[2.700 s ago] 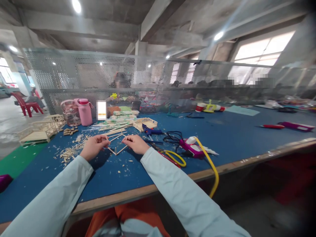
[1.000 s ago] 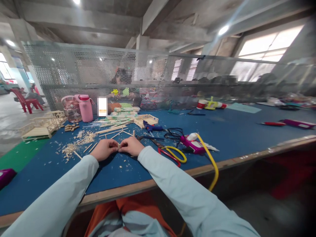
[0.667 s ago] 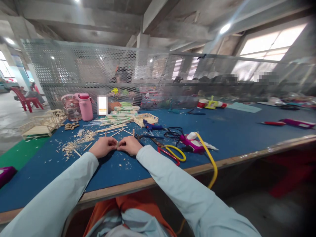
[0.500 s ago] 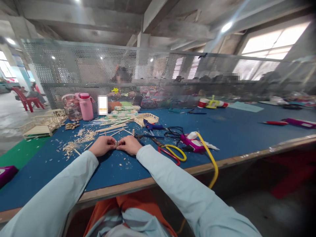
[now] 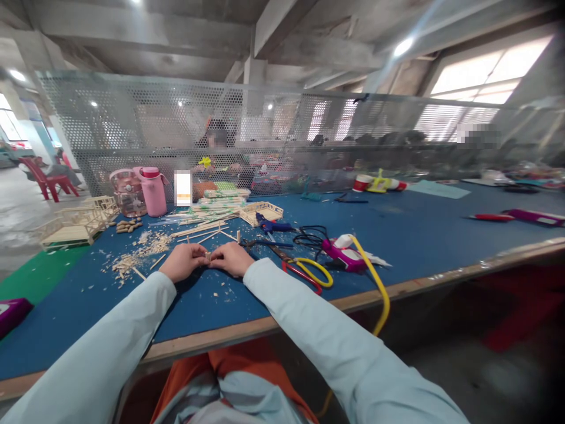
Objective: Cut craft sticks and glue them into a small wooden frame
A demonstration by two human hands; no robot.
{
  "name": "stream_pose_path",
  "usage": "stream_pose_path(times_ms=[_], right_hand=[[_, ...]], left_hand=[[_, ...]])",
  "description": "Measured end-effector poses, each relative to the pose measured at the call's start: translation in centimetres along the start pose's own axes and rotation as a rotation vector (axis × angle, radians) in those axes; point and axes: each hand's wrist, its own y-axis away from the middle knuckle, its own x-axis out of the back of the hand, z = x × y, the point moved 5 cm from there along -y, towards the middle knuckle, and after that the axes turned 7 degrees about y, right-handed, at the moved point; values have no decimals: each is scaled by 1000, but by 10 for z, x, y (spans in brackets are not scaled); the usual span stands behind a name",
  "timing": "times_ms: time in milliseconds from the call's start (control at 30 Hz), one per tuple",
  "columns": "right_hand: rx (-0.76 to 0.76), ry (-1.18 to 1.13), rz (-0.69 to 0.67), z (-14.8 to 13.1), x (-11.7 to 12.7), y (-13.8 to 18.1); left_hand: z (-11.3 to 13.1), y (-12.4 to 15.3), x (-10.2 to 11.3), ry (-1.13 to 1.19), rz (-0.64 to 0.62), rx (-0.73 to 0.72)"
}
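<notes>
My left hand (image 5: pixel 184 261) and my right hand (image 5: pixel 232 259) meet low over the blue table, fingertips almost touching. Between them are short pale wooden stick pieces (image 5: pixel 208 257), pinched by the fingers of both hands; how many is too small to tell. Just beyond lie long thin wooden sticks (image 5: pixel 207 234). Wood scraps (image 5: pixel 132 259) are scattered left of my left hand. To the right of my right hand are scissors (image 5: pixel 304 271) with red and yellow handles, and a blue glue gun (image 5: pixel 273 225).
Small wooden frame models stand at the left (image 5: pixel 73 227) and behind the sticks (image 5: pixel 261 213). A pink bottle (image 5: pixel 153 191) is by the mesh partition (image 5: pixel 154 118). A purple power strip (image 5: pixel 346 256) with a yellow cable (image 5: pixel 375 282) lies right. The table's front edge (image 5: pixel 212 340) is near.
Both hands stay in nearly the same place. The fingers shift slightly around the small wooden pieces; the view has moved a little.
</notes>
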Motion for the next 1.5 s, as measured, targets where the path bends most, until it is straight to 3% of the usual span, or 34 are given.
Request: stream_pose_path(times_ms=[200,367,700,967,1333,1500], right_hand=[[89,-46,-25,1,3,-1],[45,-65,101,6,20,1],[51,-74,47,4,14,2],[107,-28,11,3,10,1],[135,16,2,0,9,2],[159,19,7,0,7,1]], left_hand=[[4,2,3,16,-26,6],[1,2,17,-75,134,35],[4,-1,14,-48,172,10],[1,-2,-3,42,-8,-43],[-2,-3,-5,70,21,-60],[-4,-3,-10,217,2,-8]])
